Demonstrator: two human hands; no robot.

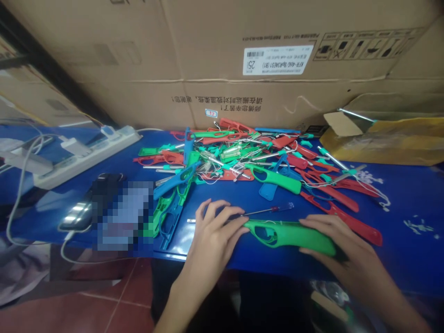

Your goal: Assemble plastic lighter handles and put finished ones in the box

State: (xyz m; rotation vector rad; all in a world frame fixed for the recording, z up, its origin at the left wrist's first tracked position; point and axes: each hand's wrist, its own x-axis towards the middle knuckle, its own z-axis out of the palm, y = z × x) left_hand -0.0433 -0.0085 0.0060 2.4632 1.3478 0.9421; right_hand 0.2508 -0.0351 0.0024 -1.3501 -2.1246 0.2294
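A green long-necked lighter casing [298,235] lies sideways between my hands near the front of the blue table. My left hand [217,229] pinches its narrow left end, with thumb and fingers together. The wide right end sits between the thumb and fingers of my right hand [347,243]. Just behind the casing lies a thin pen [265,211] with a clear end. Farther back is a heap of lighter parts: another green casing half [277,179], red casing halves [347,219], blue ones [178,179], and metal tubes [225,164] with turquoise fittings and white wires.
A large cardboard box [208,55] stands behind the heap. On the left are a white power strip [86,157], cables, a dark phone [90,201] and a blurred-out patch. A yellow opened package [388,145] sits back right, near small white bits [418,225].
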